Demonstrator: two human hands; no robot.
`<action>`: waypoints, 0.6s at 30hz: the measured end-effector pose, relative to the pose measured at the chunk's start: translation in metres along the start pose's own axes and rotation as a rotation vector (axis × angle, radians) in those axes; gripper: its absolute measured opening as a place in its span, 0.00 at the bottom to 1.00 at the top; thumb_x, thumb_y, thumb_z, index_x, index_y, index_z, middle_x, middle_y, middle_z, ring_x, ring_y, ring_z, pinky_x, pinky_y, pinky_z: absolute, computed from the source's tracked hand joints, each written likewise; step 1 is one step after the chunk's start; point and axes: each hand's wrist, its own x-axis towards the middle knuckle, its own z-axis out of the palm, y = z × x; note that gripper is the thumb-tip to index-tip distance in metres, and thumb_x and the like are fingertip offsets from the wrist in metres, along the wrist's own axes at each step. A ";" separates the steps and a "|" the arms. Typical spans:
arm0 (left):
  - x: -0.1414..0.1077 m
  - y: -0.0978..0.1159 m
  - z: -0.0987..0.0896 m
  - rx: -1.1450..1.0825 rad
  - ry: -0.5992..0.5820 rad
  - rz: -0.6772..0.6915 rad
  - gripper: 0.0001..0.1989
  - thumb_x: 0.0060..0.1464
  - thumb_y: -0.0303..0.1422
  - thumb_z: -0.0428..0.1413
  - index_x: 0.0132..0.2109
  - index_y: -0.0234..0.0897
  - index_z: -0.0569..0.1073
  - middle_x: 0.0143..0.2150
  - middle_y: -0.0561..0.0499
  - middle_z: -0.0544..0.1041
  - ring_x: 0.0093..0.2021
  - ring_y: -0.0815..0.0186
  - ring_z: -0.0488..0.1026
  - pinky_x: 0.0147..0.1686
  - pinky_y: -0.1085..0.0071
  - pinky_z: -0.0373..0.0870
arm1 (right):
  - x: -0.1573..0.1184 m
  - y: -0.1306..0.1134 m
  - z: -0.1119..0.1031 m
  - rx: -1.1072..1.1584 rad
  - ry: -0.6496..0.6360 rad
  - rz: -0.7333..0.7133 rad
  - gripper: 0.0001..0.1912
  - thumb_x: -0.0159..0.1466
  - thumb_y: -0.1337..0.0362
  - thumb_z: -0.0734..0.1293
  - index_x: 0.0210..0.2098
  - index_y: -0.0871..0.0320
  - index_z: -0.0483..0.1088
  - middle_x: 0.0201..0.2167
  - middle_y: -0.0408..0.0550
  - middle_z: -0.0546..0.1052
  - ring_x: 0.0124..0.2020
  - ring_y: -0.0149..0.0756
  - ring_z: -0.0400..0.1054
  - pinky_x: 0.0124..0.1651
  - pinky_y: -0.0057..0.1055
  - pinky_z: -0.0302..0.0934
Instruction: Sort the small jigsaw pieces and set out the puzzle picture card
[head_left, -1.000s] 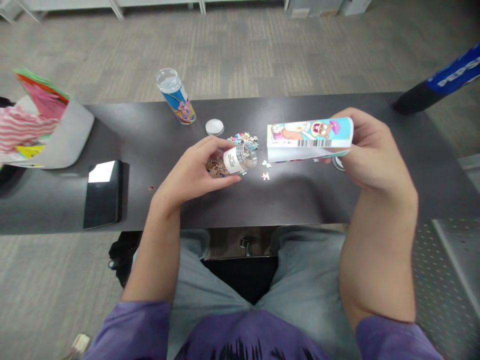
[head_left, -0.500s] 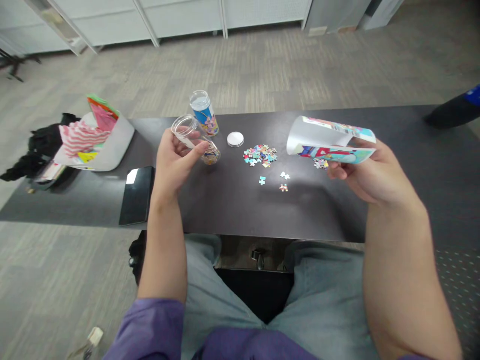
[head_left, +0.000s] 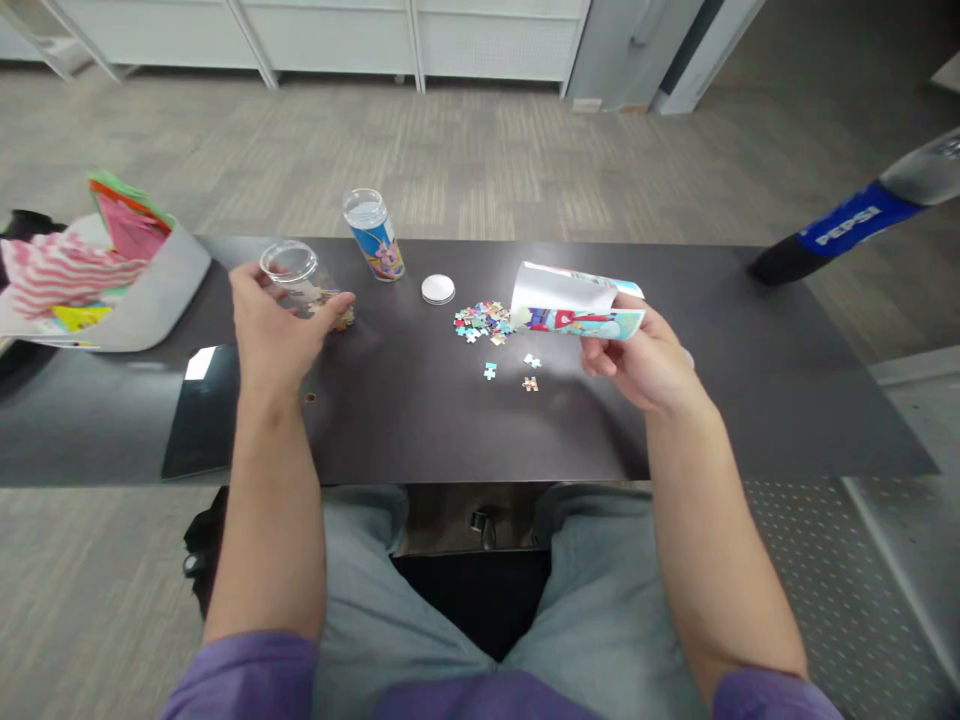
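My left hand [head_left: 281, 320] is wrapped round a clear plastic jar [head_left: 315, 275] with some puzzle pieces at its bottom, low at the table's left part. In my right hand [head_left: 637, 355] is a curled printed sheet [head_left: 574, 310], white inside and colourful outside, held above the table. A heap of jigsaw pieces [head_left: 484, 322] lies just left of the sheet, partly covered by it. Several loose pieces lie nearer to me, among them a reddish one [head_left: 530, 384] and a blue one [head_left: 490, 371]. A white round lid [head_left: 438, 289] rests behind the heap.
A second clear jar with a colourful label [head_left: 379, 240] stands at the back edge. At the left are a black tablet [head_left: 201, 410] and a white bin of cloth and packets [head_left: 169, 290]. A Pepsi bottle [head_left: 840, 225] stands at the back right of the dark table [head_left: 420, 420].
My left hand has lowered the jar toward the table, and it stands more upright. The sheet in my right hand has come nearer to the heap. The view has turned to the right.
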 end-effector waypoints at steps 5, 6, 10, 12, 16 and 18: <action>-0.027 0.053 -0.014 0.039 0.178 0.406 0.54 0.60 0.74 0.78 0.76 0.42 0.75 0.73 0.36 0.77 0.74 0.32 0.76 0.70 0.27 0.75 | 0.001 0.001 0.005 -0.048 -0.014 -0.003 0.25 0.64 0.49 0.94 0.37 0.43 0.76 0.25 0.36 0.77 0.23 0.36 0.57 0.33 0.45 0.57; -0.036 0.067 -0.015 0.001 0.079 0.443 0.46 0.68 0.70 0.76 0.76 0.45 0.78 0.72 0.37 0.79 0.70 0.36 0.80 0.62 0.33 0.79 | 0.000 -0.001 0.008 -0.067 -0.032 -0.011 0.25 0.64 0.49 0.94 0.37 0.44 0.76 0.26 0.37 0.77 0.24 0.37 0.59 0.33 0.44 0.58; -0.074 0.114 0.000 -0.344 -0.543 0.501 0.45 0.69 0.61 0.78 0.83 0.56 0.76 0.76 0.42 0.84 0.67 0.44 0.86 0.52 0.50 0.87 | -0.006 -0.014 0.025 -0.138 -0.139 -0.050 0.28 0.66 0.49 0.94 0.35 0.47 0.74 0.29 0.38 0.78 0.26 0.35 0.65 0.33 0.39 0.61; -0.085 0.128 0.011 -0.384 -0.771 0.551 0.39 0.72 0.54 0.78 0.83 0.57 0.78 0.77 0.42 0.86 0.70 0.45 0.88 0.59 0.50 0.90 | -0.009 -0.017 0.030 -0.144 -0.198 -0.048 0.29 0.67 0.48 0.94 0.35 0.48 0.73 0.30 0.38 0.79 0.28 0.35 0.67 0.33 0.37 0.63; -0.095 0.139 0.025 -0.384 -0.874 0.472 0.13 0.81 0.49 0.70 0.62 0.51 0.91 0.61 0.46 0.94 0.59 0.46 0.93 0.63 0.45 0.90 | -0.010 -0.012 0.028 -0.210 -0.282 -0.069 0.24 0.68 0.48 0.93 0.39 0.47 0.79 0.33 0.40 0.82 0.32 0.39 0.70 0.37 0.38 0.68; -0.100 0.139 0.029 -0.367 -0.808 0.344 0.21 0.83 0.58 0.67 0.48 0.48 0.90 0.47 0.47 0.92 0.48 0.49 0.91 0.51 0.46 0.90 | -0.011 -0.007 0.025 -0.251 -0.312 -0.056 0.21 0.66 0.49 0.95 0.43 0.46 0.84 0.34 0.40 0.82 0.33 0.40 0.71 0.37 0.38 0.68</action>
